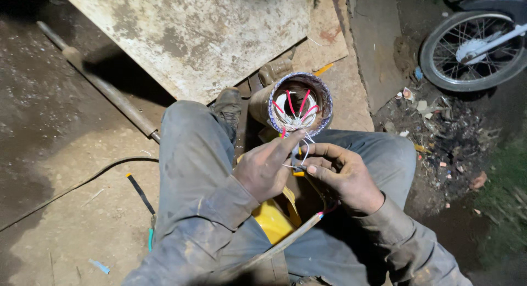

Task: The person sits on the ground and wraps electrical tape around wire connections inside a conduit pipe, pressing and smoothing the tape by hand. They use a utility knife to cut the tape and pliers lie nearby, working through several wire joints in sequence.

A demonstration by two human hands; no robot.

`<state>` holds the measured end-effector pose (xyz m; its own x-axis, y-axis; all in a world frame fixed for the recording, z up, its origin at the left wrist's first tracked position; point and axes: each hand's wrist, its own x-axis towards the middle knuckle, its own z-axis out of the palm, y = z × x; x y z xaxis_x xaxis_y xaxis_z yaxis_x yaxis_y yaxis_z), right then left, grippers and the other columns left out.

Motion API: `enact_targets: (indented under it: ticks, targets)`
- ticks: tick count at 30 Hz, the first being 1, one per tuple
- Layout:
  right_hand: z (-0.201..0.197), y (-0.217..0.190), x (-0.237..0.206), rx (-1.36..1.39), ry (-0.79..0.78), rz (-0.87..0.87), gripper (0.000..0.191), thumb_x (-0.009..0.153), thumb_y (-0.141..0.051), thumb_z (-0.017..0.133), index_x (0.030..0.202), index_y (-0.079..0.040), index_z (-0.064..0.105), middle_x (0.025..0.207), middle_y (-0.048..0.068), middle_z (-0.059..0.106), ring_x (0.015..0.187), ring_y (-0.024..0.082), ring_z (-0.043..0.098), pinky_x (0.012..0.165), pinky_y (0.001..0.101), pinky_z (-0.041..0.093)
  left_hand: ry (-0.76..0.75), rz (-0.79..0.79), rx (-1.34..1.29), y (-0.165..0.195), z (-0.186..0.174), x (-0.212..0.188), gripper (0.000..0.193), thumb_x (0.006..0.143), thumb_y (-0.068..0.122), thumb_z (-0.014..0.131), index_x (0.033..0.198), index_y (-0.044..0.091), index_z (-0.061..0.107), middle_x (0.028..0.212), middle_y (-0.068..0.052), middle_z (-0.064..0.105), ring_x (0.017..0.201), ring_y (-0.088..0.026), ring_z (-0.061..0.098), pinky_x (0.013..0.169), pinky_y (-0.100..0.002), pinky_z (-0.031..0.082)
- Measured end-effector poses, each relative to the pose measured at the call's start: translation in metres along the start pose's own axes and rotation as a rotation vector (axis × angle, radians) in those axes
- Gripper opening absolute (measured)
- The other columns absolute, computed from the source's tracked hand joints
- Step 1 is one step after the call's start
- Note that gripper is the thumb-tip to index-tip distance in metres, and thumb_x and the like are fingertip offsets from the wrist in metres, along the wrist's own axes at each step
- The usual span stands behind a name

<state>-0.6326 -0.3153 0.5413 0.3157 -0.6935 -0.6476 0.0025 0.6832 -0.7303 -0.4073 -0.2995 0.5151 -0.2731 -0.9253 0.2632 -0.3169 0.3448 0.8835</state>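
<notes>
centre frame | left hand (267,168) pinching white wires (299,146) | right hand (343,176) gripping same wires | beside wound motor stator (299,102)

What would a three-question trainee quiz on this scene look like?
1. True or false: both hands are pinching thin wires at the mouth of the round motor winding.
2. What stands at the upper right? A) a ladder B) a spoked wheel C) a bucket
3. Fill in: the object between the knees, under the hands, is coloured ____.

Key
1. True: the left hand and right hand meet on white wires just below the winding.
2. B: the spoked wheel.
3. Yellow: the yellow object.
</notes>
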Motion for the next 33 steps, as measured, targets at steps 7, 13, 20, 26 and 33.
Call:
enact_targets:
  ticks: [7,13,20,26,33]
  targets:
    - [0.003,0.0,0.002,0.003,0.06,0.04,0.039,0.089,-0.001,0.07,0.127,0.006,0.063,0.11,0.013,0.076,0.103,0.018,0.073,0.091,0.0302,0.057,0.046,0.084,0.077,-0.001,0.001,-0.007,0.057,0.078,0.004,0.078,0.13,0.01,0.057,0.107,-0.012,0.067,0.098,-0.033,0.069,0.086,-0.042,0.056]
    - [0.004,-0.001,0.0,0.015,0.063,0.045,0.039,0.088,-0.001,0.07,0.126,0.005,0.064,0.105,0.012,0.076,0.096,0.015,0.072,0.085,0.0275,0.057,0.132,0.17,0.195,0.011,-0.003,-0.003,0.038,0.078,0.002,0.072,0.114,0.007,0.066,0.107,-0.012,0.068,0.097,-0.031,0.069,0.086,-0.042,0.056]
    - [0.003,-0.003,0.0,-0.024,0.073,0.118,0.037,0.09,-0.003,0.07,0.126,0.004,0.068,0.1,0.01,0.076,0.085,0.011,0.069,0.073,0.0244,0.057,0.116,0.503,0.303,0.014,-0.015,0.005,0.03,0.084,0.008,0.073,0.114,0.0,0.071,0.107,-0.01,0.069,0.093,-0.026,0.067,0.08,-0.039,0.057]
    - [0.002,-0.002,-0.003,0.078,0.051,0.167,0.029,0.089,-0.004,0.07,0.117,-0.001,0.066,0.089,0.003,0.071,0.069,0.006,0.063,0.054,0.0201,0.046,0.092,0.404,0.045,0.009,-0.007,0.002,0.028,0.086,0.003,0.074,0.113,-0.001,0.069,0.107,-0.012,0.068,0.099,-0.029,0.071,0.088,-0.04,0.06]
    - [0.004,-0.004,-0.005,0.145,0.05,0.195,0.03,0.088,-0.004,0.072,0.117,-0.006,0.063,0.073,0.0,0.062,0.047,0.005,0.053,0.038,0.0207,0.038,0.068,-0.09,-0.319,-0.011,0.014,0.002,0.013,0.094,0.005,0.074,0.107,0.007,0.073,0.09,-0.008,0.073,0.078,-0.017,0.074,0.069,-0.029,0.058]
